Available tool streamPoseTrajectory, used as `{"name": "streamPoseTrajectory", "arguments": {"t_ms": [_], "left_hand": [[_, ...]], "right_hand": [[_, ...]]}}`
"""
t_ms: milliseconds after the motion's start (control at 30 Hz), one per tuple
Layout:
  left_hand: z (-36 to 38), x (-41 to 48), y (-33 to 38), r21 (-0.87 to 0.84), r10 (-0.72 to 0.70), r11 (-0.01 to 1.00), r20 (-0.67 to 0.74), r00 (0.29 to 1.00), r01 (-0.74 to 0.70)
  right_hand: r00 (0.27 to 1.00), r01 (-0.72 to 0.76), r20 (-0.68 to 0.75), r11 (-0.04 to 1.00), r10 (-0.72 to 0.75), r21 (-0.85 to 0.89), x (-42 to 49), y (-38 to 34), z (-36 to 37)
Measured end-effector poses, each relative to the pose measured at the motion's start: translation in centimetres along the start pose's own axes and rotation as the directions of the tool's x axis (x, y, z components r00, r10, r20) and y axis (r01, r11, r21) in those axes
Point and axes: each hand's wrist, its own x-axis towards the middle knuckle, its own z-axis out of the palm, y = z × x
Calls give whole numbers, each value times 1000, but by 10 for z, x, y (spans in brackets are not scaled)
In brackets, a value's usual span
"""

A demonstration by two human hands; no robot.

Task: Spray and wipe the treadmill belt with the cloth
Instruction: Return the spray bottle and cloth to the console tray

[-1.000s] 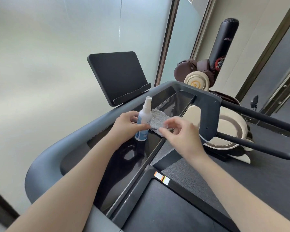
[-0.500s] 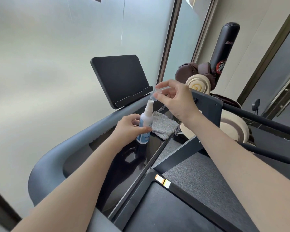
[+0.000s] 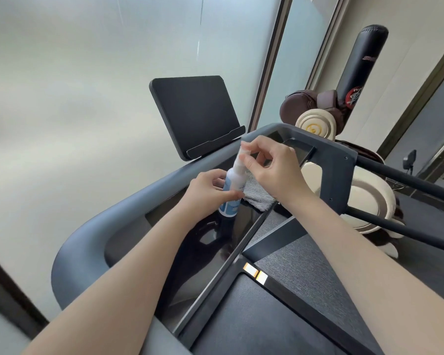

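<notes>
1 spray bottle (image 3: pixel 233 181), label illegible, in left hand (image 3: pixel 207 195) and right hand (image 3: pixel 273 171).

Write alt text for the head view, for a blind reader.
The left hand holds a spray bottle upright on the treadmill console while the right hand pinches the cap at its top. A grey cloth lies beside it.

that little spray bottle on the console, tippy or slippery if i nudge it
Probably tippy: the spray bottle is tall and slim on a narrow base, and the left hand grips its body while the right hand pinches its top. It would likely slide too, since the console tray looks glossy. Small and plastic-looking, so probably light.
</notes>
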Motion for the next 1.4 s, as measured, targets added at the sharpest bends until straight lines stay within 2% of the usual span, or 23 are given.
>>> {"name": "streamPoseTrajectory", "arguments": {"t_ms": [333,833,1133,1400], "left_hand": [[0,0,1,4,-9,1000,1,1000,9],[1,0,1,5,11,1000,7,1000,-11],[2,1,-2,-12,12,1000,13,1000,-11],[1,1,-7,-46,-24,999,8,1000,24]], "right_hand": [[1000,29,-9,999,-29,26,0,0,4],[997,80,2,996,-80,-33,-1,0,5],[985,-116,133,993,114,8,-9,-4,-3],[954,-270,120,962,273,-43,-34,10,-27]]}}
